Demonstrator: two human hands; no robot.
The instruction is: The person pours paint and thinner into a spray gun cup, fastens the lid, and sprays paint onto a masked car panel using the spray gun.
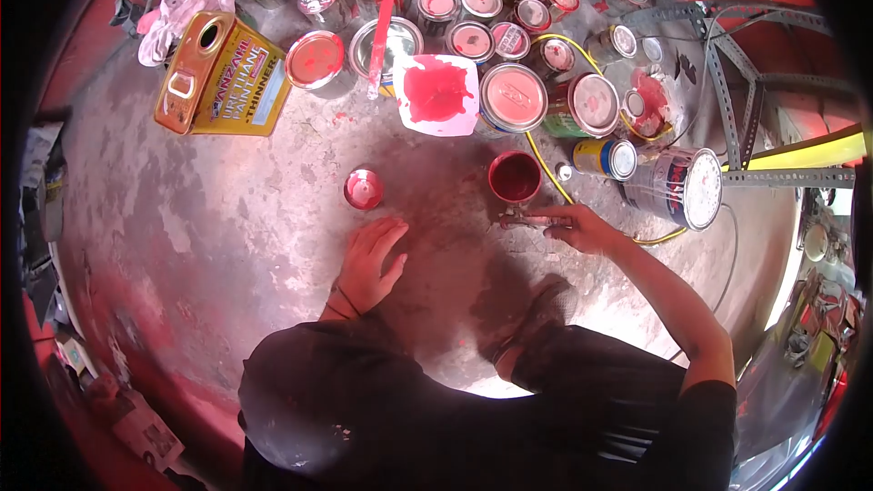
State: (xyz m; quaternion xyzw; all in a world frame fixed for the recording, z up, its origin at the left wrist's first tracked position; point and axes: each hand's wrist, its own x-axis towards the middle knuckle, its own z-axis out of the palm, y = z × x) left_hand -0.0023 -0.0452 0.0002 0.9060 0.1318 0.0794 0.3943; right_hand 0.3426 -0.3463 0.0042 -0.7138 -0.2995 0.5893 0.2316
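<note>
My right hand is closed around a paint-stained metal spray gun, held low over the concrete floor. Right beside the gun's body is a round cup, open at the top and dark red inside. To the left, my left hand is held flat with its fingers stretched out and nothing in it. Just beyond its fingertips lies a small round lid smeared with red and pink paint.
Several paint cans crowd the far side, among them a pink-topped can. A red-painted tray and a red stir stick rest there. A yellow thinner can stands left. The yellow hose runs past my right hand; a metal frame stands right.
</note>
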